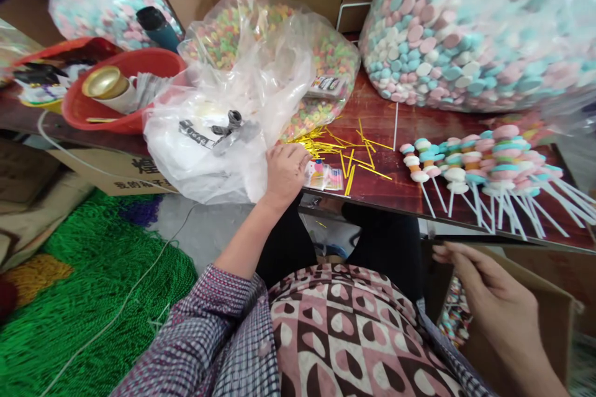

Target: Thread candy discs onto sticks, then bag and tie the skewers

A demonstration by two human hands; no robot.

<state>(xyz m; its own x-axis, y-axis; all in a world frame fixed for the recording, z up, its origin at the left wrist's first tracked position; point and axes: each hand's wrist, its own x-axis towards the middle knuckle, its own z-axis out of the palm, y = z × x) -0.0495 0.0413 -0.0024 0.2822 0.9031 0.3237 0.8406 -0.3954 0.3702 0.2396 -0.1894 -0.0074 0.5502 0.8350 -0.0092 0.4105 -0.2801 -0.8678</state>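
The left hand (pixel 285 172) lay with fingers loosely spread at the near edge of the counter (pixel 400 189), touching the crumpled clear plastic bag (pixel 223 136) and just left of a small colourful packet (pixel 325 176) beside scattered gold twist ties (pixel 347 158). The right hand (pixel 488 298) hung below the counter's near edge with fingers loosely apart and empty, above a cardboard box (pixel 559 316). Candy skewers (pixel 479 167) crowded the right, leaving a bare strip between them and the ties.

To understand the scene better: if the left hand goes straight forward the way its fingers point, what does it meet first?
Probably the clear plastic bag: the left hand already lies at its edge, fingers pointing up-left into it. Depth is unclear.
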